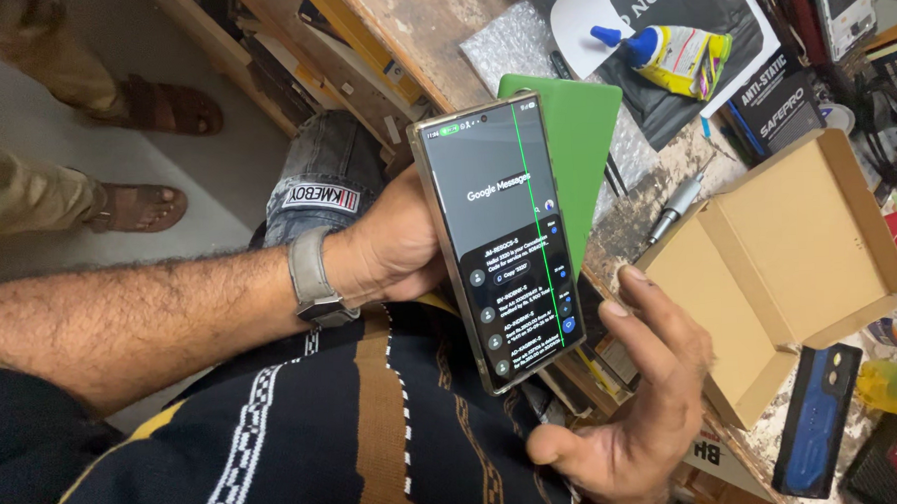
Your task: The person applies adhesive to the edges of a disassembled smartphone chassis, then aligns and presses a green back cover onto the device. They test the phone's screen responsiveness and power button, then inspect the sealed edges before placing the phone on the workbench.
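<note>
Above lap, left hand (394,249) holds phone (498,240), right hand (632,395) open.

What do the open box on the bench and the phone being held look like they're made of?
The open box looks like plain brown cardboard: matte, with folded flaps and raw edges. The phone, held in the left hand, seems to have a glossy glass front that reflects light, with a thin bright green line down the lit screen; its pale rim may be metal or plastic.
</note>
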